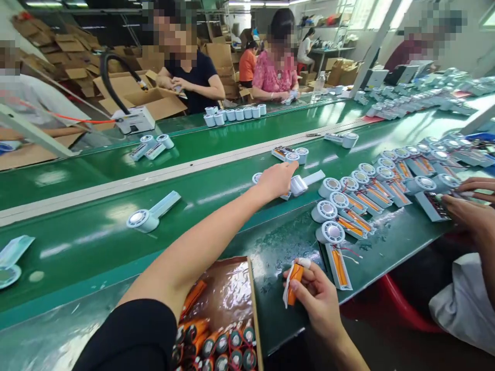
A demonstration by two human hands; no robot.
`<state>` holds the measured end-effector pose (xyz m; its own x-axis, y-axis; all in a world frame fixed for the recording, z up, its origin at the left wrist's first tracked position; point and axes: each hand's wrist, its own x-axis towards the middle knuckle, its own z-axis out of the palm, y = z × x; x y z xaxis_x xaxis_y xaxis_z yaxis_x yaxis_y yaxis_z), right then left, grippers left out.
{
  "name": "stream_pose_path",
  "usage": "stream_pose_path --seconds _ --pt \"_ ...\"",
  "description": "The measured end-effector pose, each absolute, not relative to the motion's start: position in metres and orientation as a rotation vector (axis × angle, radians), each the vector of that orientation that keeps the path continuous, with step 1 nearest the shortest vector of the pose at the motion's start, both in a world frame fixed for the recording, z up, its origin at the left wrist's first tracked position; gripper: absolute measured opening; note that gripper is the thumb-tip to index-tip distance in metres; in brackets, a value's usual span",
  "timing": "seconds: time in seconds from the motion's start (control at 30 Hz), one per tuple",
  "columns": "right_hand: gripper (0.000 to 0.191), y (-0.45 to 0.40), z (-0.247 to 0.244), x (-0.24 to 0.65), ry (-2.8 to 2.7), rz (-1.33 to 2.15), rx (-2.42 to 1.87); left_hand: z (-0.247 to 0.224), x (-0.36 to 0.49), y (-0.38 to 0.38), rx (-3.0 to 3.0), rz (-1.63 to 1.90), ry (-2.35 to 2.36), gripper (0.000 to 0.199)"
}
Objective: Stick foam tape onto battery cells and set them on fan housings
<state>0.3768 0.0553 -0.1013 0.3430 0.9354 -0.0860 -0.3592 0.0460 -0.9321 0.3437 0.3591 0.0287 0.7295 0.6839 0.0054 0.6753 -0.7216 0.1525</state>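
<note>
My left hand (275, 180) reaches over the green belt, fingers stretched forward, the front ones at the round head of a pale-blue handheld fan (293, 157). Beneath and beside that hand lie other fans, one with its handle (314, 178) pointing right; the hand partly covers them. Low over the bench, my right hand (315, 293) pinches an orange-wrapped battery (295, 282) with a white strip along its side. To the right of it lies a fan with an open handle (339, 268), an orange battery inside and thin wires sticking out.
A cardboard box (250, 309) of orange batteries stands below my left arm. Rows of open-handled fans (367, 193) line the bench at right, where a co-worker's hands (469, 203) handle one. More fans (143, 219) lie along the belt. Other people work across it.
</note>
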Motion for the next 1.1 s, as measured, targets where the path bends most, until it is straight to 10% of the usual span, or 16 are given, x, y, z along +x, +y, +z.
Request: stream_pose_path --seconds 0.7,1.1 --pt "0.048 0.064 -0.128 0.368 -0.766 0.829 -1.124 0.021 0.395 0.318 2.739 0.103 1.094 0.079" --pt "0.057 0.078 -0.077 0.379 -0.622 1.035 -1.054 0.047 0.157 0.304 2.896 -0.338 0.948 0.045"
